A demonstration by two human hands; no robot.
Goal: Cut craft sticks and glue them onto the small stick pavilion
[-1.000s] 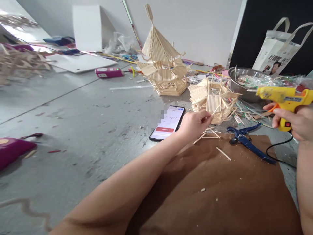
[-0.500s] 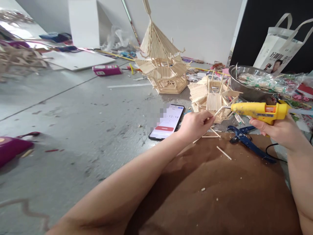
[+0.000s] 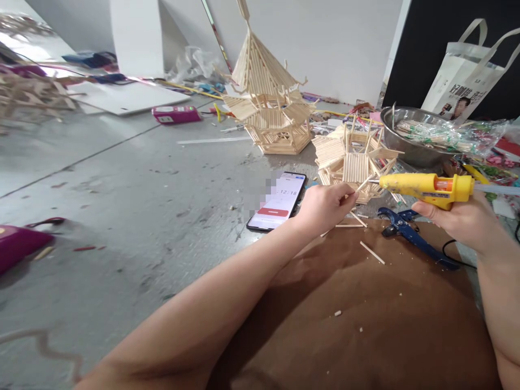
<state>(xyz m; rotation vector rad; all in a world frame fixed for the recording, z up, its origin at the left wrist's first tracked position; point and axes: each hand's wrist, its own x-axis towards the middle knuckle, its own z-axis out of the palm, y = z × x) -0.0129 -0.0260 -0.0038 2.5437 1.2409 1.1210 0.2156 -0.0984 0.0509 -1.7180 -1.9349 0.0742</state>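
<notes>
My left hand (image 3: pixel 328 207) pinches a short thin wooden stick (image 3: pixel 363 184) that points up and to the right. In my right hand (image 3: pixel 459 219) is a yellow hot glue gun (image 3: pixel 424 187), a glue stick coming out of its rear. Its nozzle is close to the stick; whether they touch I cannot tell. Just behind them stands a small, roofless pavilion model (image 3: pixel 355 168) made of round wooden sticks. Farther back is a taller stick pavilion (image 3: pixel 276 119) with a pointed roof. Blue cutters (image 3: pixel 418 238) lie below the glue gun.
A phone (image 3: pixel 277 201) showing a timer lies left of my left hand. Loose sticks (image 3: pixel 372 252) and scraps lie on brown material (image 3: pixel 365 346) before me. A metal bowl (image 3: pixel 422 154) of bagged sticks and a white bag (image 3: pixel 463 81) stand right. A purple power strip (image 3: pixel 176 114) lies farther back.
The glue gun has shifted slightly left and down, its nozzle passing along the stick. My left hand stays almost still, still pinching the stick.
</notes>
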